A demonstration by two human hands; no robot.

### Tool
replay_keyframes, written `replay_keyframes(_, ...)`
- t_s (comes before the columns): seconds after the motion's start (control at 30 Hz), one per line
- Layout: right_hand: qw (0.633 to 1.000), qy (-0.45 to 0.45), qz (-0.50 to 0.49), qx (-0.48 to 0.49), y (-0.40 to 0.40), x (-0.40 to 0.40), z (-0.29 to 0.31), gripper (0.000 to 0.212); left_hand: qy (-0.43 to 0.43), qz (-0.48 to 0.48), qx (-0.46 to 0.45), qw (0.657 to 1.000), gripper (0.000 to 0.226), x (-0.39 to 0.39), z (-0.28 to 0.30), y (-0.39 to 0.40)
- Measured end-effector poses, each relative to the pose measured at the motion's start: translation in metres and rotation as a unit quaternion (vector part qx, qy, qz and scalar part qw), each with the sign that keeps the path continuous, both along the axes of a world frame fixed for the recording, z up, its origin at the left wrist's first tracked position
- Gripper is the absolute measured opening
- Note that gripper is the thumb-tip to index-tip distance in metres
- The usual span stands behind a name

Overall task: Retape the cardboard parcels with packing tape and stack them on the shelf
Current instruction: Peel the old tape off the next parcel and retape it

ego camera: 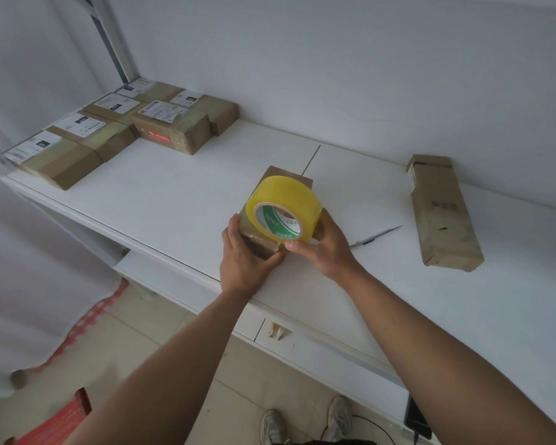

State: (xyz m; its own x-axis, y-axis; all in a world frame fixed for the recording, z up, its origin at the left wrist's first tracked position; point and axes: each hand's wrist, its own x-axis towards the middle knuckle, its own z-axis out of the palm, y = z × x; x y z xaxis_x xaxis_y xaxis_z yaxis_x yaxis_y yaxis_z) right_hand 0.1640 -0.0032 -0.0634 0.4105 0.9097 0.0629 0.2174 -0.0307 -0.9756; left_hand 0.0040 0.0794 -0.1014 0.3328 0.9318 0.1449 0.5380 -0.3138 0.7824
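Left hand (243, 255): grip clasps small cardboard parcel (264, 220).
Right hand (325, 248): grip holds yellow tape roll (283, 208).
Risk: parcel sliding on desk (174, 194), tape creasing.

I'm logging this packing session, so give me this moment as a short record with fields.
left hand: grips the near end of the small parcel
right hand: holds the yellow tape roll over that parcel
long parcel: lies flat at right, untouched
knife: on the white table, beside the right hand
labelled parcels: grouped at far left
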Motion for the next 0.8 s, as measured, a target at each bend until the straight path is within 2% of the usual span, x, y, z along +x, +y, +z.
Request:
replay_keyframes(0.2, 0.998, 0.052, -0.001, 0.031, -0.009, -0.003, 0.012, 0.056, 0.004, 0.0, -0.001, 1.0, 0.119, 0.0, 0.001, 0.0)
replay_keyframes(0.57, 1.0, -0.007, -0.002, 0.02, -0.031, 0.004, 0.025, 0.04, 0.012, 0.004, 0.001, 1.0, 0.119, 0.001, 0.001, -0.001)
replay_keyframes(0.8, 1.0, -0.017, 0.002, -0.005, -0.047, 0.016, 0.028, 0.049, 0.01, 0.009, -0.016, 1.0, 0.119, 0.0, 0.003, -0.001)
